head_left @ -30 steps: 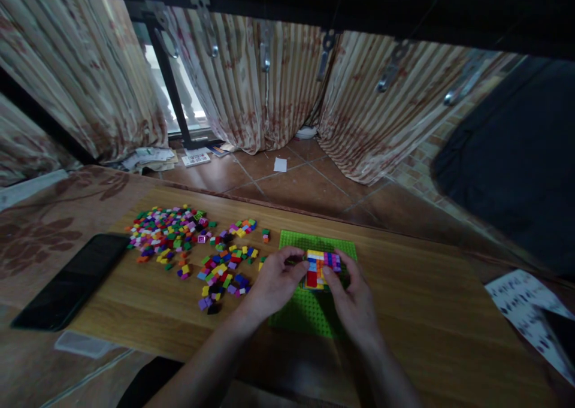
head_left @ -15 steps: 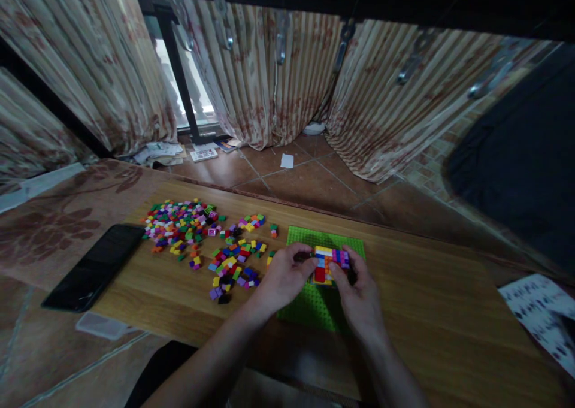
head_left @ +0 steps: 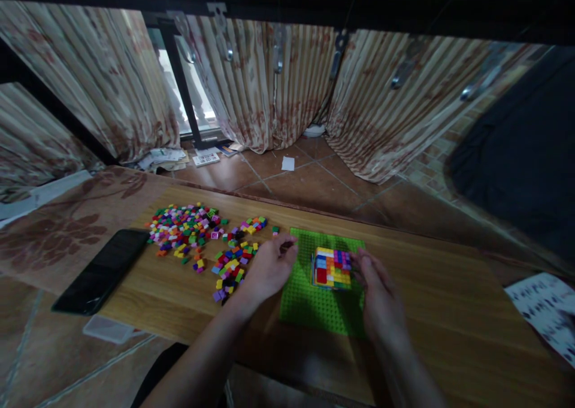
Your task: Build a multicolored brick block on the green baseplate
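A block built of many coloured toy bricks (head_left: pixel 332 269), with white, blue, red, orange, yellow and purple on top, stands on a green studded baseplate (head_left: pixel 309 309). My left hand (head_left: pixel 272 267) is off the block, over the plate's left edge, fingers loosely curled and thumb apart, with nothing visible in it. At the block's right side is my right hand (head_left: pixel 380 291), its fingers stretched out and apart. Its fingertips are close to the purple bricks; whether they touch is unclear. Loose bricks (head_left: pixel 231 264) lie left of my left hand.
A larger heap of mixed bricks (head_left: pixel 184 228) spreads over the left of the wooden table (head_left: pixel 449 312). Beside it lies a black phone-like slab (head_left: pixel 101 270). A clear plastic lid or tray (head_left: pixel 108 329) shows below the table's left edge. Printed paper (head_left: pixel 543 312) is at the right.
Both hands have come away from the top of the brick block: the left has moved left, the right to the right. The block is now uncovered on the plate.
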Tool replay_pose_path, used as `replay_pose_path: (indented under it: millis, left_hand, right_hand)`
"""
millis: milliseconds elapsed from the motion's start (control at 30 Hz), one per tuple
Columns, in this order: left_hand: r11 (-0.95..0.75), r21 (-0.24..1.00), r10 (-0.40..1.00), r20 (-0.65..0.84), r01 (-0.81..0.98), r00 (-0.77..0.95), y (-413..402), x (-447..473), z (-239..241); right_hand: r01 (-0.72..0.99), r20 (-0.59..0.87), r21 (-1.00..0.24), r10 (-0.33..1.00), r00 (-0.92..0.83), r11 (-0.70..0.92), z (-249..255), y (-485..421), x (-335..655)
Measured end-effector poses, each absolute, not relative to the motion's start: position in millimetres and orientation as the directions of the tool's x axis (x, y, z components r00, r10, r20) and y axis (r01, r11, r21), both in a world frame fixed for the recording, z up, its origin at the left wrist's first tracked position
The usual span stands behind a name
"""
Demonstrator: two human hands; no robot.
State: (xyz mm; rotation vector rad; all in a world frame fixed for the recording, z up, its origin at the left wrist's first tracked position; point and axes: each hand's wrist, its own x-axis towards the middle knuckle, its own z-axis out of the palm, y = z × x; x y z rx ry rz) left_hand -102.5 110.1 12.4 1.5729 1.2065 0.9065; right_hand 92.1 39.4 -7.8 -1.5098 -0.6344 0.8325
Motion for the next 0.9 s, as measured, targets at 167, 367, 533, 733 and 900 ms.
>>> replay_pose_path:
  millis: [167,367,533,733,900]
  left_hand:
    - [-0.174,0.849,0.982,0.11,0.499,0.156,127.8,-137.9,27.5]
    - [-0.167,0.736,0.98,0.05,0.656,0.194,131.7,-165.1,37.1]
    - [-0.329,0.597,0.898,-0.042,0.731,0.439,121.7,-159.4,37.5]
    - [-0.317,0.363,0.916,-0.123,0.876,0.382,108.5,-142.5,42.9]
    - [-0.291,0.299,0.938,-0.098,0.909,0.332,106.5,-139.7,37.7]
  right_hand:
    - [-0.135,-0.155,-0.987,0.765,0.626,-0.09,-5.9,41.4,95.3]
    - [-0.13,-0.189,-0.982,0.737,0.649,-0.137,-1.8,41.0,98.5]
    - [-0.144,-0.201,-0.979,0.727,0.657,-0.141,2.5,42.6,96.1]
    - [-0.148,-0.204,-0.979,0.731,0.651,-0.142,0.8,43.8,95.4]
    - [-0.137,-0.184,-0.983,0.755,0.63,-0.126,-5.6,43.5,99.0]
